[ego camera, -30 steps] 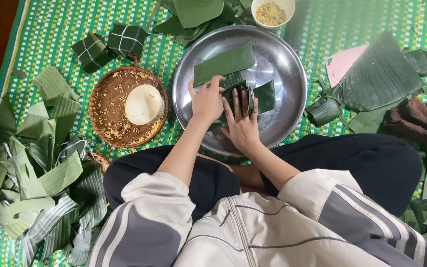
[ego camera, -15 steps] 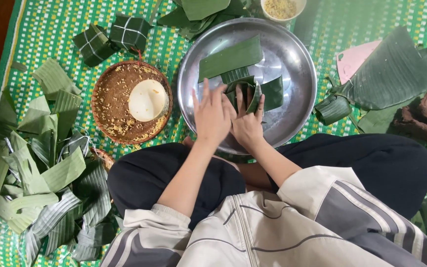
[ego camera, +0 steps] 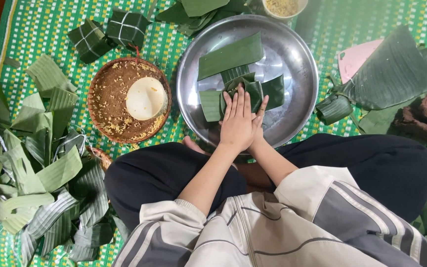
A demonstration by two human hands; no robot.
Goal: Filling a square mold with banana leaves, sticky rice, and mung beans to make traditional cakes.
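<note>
A half-folded green leaf parcel (ego camera: 254, 89) lies in a round metal tray (ego camera: 298, 54) in front of my crossed legs. My left hand (ego camera: 238, 123) lies flat on it, fingers together, pressing on its near side. My right hand (ego camera: 262, 107) is mostly hidden under the left; only its fingertips show on the parcel's right side. A long flat leaf strip (ego camera: 229, 55) rests in the tray behind the parcel.
A woven basket (ego camera: 106, 106) with brown grain and a pale round bowl (ego camera: 146, 98) sits left of the tray. Two tied square leaf parcels (ego camera: 107, 33) lie behind it. Cut leaves (ego camera: 35, 168) are piled at left; a big leaf (ego camera: 396, 69) and a brown cloth (ego camera: 423, 118) lie at right.
Both hands were folding the leaves side by side; now the left hand has slid over the right and both press flat on the parcel.
</note>
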